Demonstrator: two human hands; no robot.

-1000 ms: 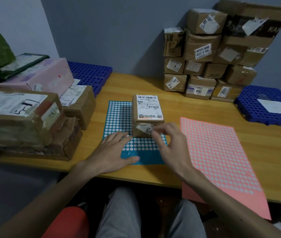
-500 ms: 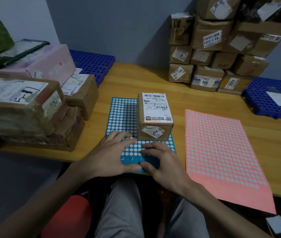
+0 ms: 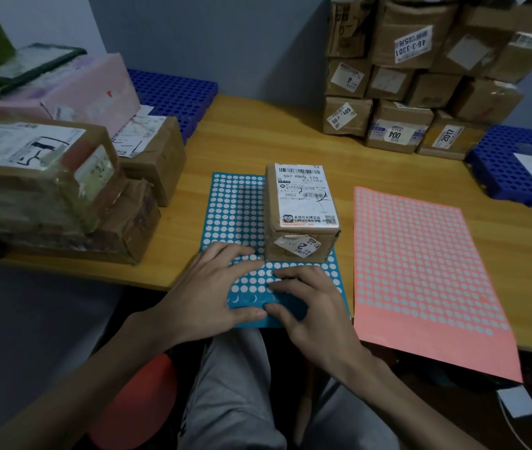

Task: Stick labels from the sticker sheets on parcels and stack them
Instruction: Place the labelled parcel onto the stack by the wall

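Parcel [image 3: 302, 209] lengthwise away, on blue sheet [image 3: 235, 206]; L hand [image 3: 206, 300] spread flat; R hand [image 3: 316, 313] pinch unclear.

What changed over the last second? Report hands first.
The right hand left the front face of the parcel and dropped toward the person onto the blue sticker sheet, touching its dots. The left hand stays pressed on that sheet; parcel and pink sheet unmoved.

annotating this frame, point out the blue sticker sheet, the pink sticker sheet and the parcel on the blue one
blue sticker sheet [image 3: 235, 206]: head view, its bare dotted left half
pink sticker sheet [image 3: 420, 271]: head view, middle of its dotted field
parcel [image 3: 303, 196]: head view, shipping label on its top face
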